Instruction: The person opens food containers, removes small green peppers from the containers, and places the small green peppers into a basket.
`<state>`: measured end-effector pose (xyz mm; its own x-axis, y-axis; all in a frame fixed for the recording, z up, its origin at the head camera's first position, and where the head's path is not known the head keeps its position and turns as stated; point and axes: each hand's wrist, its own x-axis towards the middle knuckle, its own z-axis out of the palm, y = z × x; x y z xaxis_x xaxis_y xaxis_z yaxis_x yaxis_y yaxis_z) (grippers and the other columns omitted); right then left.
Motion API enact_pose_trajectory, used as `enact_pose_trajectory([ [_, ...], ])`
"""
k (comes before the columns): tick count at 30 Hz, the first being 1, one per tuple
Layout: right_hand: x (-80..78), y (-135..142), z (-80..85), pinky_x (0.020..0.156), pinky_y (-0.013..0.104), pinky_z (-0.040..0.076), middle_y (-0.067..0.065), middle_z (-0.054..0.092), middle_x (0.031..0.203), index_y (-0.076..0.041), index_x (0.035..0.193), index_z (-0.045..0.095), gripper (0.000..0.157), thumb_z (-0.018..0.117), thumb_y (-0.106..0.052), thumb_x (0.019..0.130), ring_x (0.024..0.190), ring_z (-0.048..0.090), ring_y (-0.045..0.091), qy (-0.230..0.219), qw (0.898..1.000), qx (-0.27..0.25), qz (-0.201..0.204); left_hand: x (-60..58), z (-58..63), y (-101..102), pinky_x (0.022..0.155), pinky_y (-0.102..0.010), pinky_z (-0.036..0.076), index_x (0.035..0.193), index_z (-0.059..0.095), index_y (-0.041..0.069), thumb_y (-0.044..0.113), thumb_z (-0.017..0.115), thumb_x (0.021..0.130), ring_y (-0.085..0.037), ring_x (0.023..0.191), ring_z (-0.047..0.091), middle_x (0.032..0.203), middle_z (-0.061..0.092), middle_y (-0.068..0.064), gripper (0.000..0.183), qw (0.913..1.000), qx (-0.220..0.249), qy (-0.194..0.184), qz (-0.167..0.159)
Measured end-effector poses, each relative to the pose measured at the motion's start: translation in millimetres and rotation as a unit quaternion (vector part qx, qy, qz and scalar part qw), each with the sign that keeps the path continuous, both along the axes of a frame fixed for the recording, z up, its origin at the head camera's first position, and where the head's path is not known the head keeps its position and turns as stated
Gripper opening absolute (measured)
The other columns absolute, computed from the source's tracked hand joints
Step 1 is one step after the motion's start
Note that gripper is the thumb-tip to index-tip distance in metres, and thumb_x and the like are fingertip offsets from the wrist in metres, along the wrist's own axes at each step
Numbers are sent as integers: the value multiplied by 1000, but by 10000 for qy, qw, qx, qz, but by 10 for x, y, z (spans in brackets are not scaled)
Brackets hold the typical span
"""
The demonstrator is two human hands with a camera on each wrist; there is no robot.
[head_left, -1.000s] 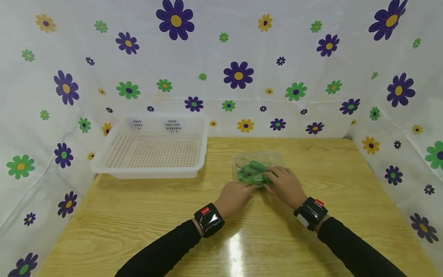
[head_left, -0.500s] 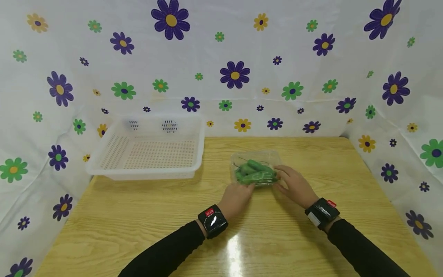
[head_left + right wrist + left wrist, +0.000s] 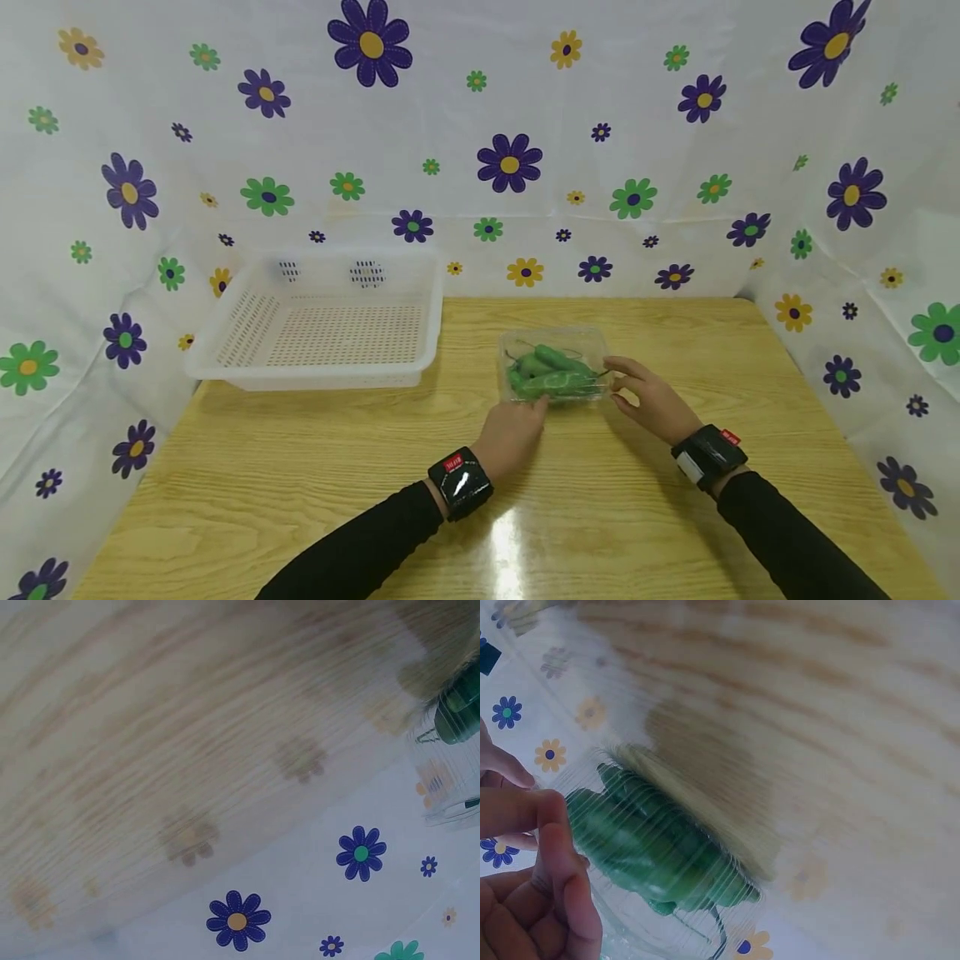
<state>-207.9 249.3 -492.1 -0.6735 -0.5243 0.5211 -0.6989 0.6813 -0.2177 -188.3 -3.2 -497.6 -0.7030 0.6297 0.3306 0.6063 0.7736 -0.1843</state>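
Observation:
Several long green peppers (image 3: 555, 383) with thin stems lie in a clear plastic box (image 3: 588, 337) on the table, right of the basket. My left hand (image 3: 510, 433) is at the box's front edge, its fingers curled and pinching the rim; the left wrist view shows thumb and forefinger of the left hand (image 3: 544, 877) close together beside the peppers (image 3: 652, 847). At the box's right end is my right hand (image 3: 651, 404), fingers loosely spread and fingertips right at the rim. In the right wrist view only a corner of the box (image 3: 450, 814) and a pepper (image 3: 461, 705) show.
A white perforated plastic basket (image 3: 318, 372) stands at the back left of the wooden table (image 3: 300, 467). White cloth (image 3: 442, 108) printed with flowers hangs behind the table and along both sides.
My right hand has let go of the peppers and moved right to the box's end, uncovering the peppers. My left hand stays at the front edge. The view has shifted slightly.

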Motion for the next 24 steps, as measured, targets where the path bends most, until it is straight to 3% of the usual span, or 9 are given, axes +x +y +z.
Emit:
enact_pose_trajectory([
  [4,-17,16,0,80,39,55,18,54,127,0,83,68,17,75,8,70,112,56,33,49,9999,-104,127,-13,29,2,36,-23,37,115,63,9,21,68,83,-7,42,50,51,56,5,35,9996,112,-270,-12],
  [8,-16,5,-10,81,40,55,19,50,131,3,83,69,18,75,11,68,111,56,32,47,9995,-258,162,-28,48,10,37,-22,35,126,57,7,26,67,86,-8,44,48,53,55,4,45,9961,119,-872,-97],
  [12,-29,-10,-19,80,39,55,18,52,128,2,82,69,17,75,11,69,109,58,31,39,9997,-237,92,-83,34,37,42,-24,40,127,56,7,26,63,89,-11,52,56,64,63,1,44,9921,142,-1236,-157],
  [18,-40,-41,-20,86,44,52,20,55,125,-5,74,61,19,74,9,69,114,54,36,39,9999,-130,1,-158,40,87,39,-24,41,89,68,13,12,61,88,-10,51,58,62,64,3,7,9972,133,-685,-258],
  [21,-52,-63,-29,90,46,50,22,54,127,-5,74,56,20,71,8,71,118,52,38,-53,9999,-110,-23,-174,75,104,38,-23,39,68,63,17,8,62,86,-6,47,54,55,59,5,20,9992,63,-251,-311],
  [24,-69,-84,-51,90,47,49,23,53,127,-5,74,53,20,68,8,73,118,52,38,-149,9998,-122,-33,-183,91,118,37,-22,32,55,52,19,6,64,82,-1,44,41,49,49,10,32,9991,89,194,-365],
])
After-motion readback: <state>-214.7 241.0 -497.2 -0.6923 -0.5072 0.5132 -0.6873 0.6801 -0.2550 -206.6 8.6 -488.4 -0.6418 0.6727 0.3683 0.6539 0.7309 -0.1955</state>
